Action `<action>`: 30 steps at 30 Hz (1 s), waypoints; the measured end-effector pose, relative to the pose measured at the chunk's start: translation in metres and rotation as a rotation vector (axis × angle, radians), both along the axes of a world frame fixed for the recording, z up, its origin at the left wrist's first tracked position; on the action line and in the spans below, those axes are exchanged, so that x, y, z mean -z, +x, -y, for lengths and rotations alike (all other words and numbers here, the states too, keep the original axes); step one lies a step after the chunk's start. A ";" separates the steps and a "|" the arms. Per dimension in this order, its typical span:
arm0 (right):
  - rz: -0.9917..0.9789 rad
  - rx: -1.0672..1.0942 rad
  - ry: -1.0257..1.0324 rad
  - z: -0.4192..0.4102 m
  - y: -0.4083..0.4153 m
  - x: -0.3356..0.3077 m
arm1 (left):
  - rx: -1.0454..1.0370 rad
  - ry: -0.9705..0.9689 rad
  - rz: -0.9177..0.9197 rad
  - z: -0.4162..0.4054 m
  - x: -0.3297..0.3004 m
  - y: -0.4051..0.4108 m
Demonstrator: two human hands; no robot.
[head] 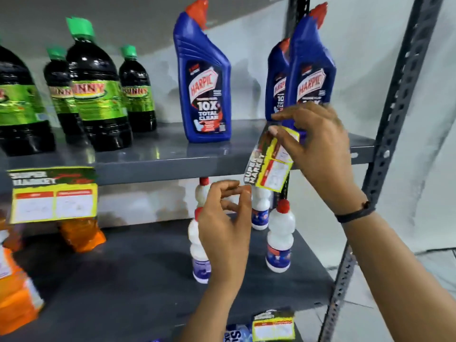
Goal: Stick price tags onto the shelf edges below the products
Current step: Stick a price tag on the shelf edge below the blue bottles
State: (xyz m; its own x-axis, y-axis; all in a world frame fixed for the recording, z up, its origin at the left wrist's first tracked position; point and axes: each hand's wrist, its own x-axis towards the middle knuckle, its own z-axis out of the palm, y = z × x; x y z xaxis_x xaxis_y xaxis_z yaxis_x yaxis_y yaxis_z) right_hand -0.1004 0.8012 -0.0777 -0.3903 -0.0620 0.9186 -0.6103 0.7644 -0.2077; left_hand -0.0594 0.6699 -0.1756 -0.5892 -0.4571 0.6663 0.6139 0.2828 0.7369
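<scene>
My right hand (318, 149) pinches a yellow, red and black "Super Market" price tag (270, 166), held tilted in front of the grey upper shelf edge (160, 169), below the blue Harpic bottles (312, 67). My left hand (227, 218) hovers just below and left of the tag, fingers curled together, with nothing clearly in them. One matching tag (53, 193) is stuck on the upper shelf edge at the left, under the dark green-capped bottles (96, 90). Another tag (274, 327) sits on the lower shelf edge.
A third Harpic bottle (204, 77) stands mid-shelf. White bottles with red caps (281, 238) stand on the lower shelf, partly behind my left hand. Orange packs (82, 235) lie at the left. A perforated metal upright (394, 119) borders the rack on the right.
</scene>
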 end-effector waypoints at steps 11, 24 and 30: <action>0.233 -0.285 0.027 -0.021 -0.023 -0.010 | 0.148 0.522 0.114 -0.031 -0.004 -0.022; 0.191 -0.411 -0.060 -0.029 -0.026 0.000 | 0.039 0.392 0.020 -0.031 -0.013 -0.012; 0.220 -0.529 -0.217 -0.036 -0.021 0.008 | -0.025 0.281 -0.064 -0.029 -0.019 -0.007</action>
